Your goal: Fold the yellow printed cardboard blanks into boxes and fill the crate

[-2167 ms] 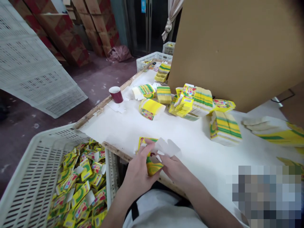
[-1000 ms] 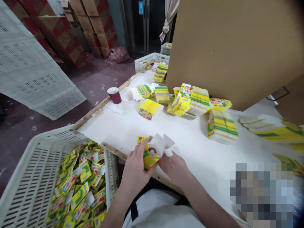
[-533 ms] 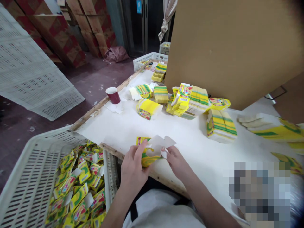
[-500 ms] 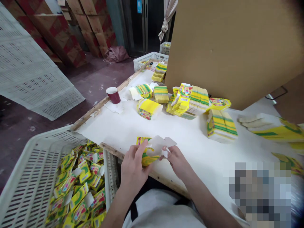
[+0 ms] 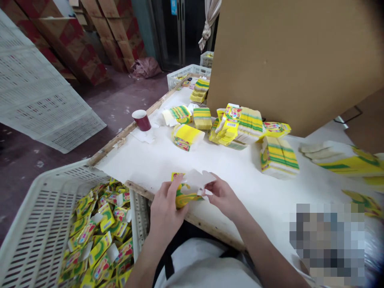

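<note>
Yellow carton [image 5: 186, 200] with green bands is between the person's two hands at the near edge of the surface [image 5: 144, 160], its white flaps [image 5: 195, 180] spread open. The left hand [image 5: 166, 208] has its fingers clasped around the printed side; the right hand [image 5: 225, 200] pinches a flap at the open end. Bright lettering and a barcode mark the stacked cartons [image 5: 250, 124] beyond, too small to read; a blue door sign [image 5: 173, 7] is blurred. White sheeting covers the wood-edged surface, where a maroon mug [image 5: 144, 122] stands. Small packets fill a white crate [image 5: 39, 216] at left. Red-marked cardboard boxes [image 5: 118, 28] rise behind on a purplish floor [image 5: 120, 96].
</note>
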`<action>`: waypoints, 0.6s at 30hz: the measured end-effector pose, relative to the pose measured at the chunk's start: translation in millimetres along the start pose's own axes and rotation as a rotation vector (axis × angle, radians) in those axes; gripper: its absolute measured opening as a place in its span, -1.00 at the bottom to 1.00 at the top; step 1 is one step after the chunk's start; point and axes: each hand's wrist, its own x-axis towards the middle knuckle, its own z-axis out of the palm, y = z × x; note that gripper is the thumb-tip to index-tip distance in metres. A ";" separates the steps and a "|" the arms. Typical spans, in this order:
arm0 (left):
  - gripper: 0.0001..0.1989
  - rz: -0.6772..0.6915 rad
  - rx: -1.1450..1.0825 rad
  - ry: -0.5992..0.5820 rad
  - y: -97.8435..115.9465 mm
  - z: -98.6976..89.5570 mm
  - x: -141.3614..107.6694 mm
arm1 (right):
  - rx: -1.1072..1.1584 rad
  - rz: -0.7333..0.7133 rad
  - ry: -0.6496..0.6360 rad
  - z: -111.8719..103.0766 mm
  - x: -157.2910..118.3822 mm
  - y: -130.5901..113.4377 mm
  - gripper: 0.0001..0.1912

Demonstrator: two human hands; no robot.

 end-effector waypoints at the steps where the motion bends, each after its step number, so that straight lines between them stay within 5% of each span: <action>1: -0.31 0.017 0.005 -0.011 0.0 0.1 -0.4 | -0.068 -0.016 0.042 -1.7 1.8 -2.2 -0.79; 3: -0.32 0.057 -0.014 0.007 1.5 1.4 -1.5 | -0.074 0.025 0.082 -2.0 5.1 -4.3 -0.84; 9: -0.26 0.098 -0.153 0.175 10.8 9.1 -4.8 | 0.403 0.389 -0.096 9.3 8.4 15.6 -0.57; 14: -0.26 0.117 -0.083 0.163 5.8 6.5 -2.9 | 0.318 0.322 -0.022 -1.3 13.7 17.6 -0.56; 18: -0.33 0.165 0.112 0.201 -4.7 -2.8 3.2 | -0.182 0.102 0.117 -12.6 13.1 -6.7 -0.73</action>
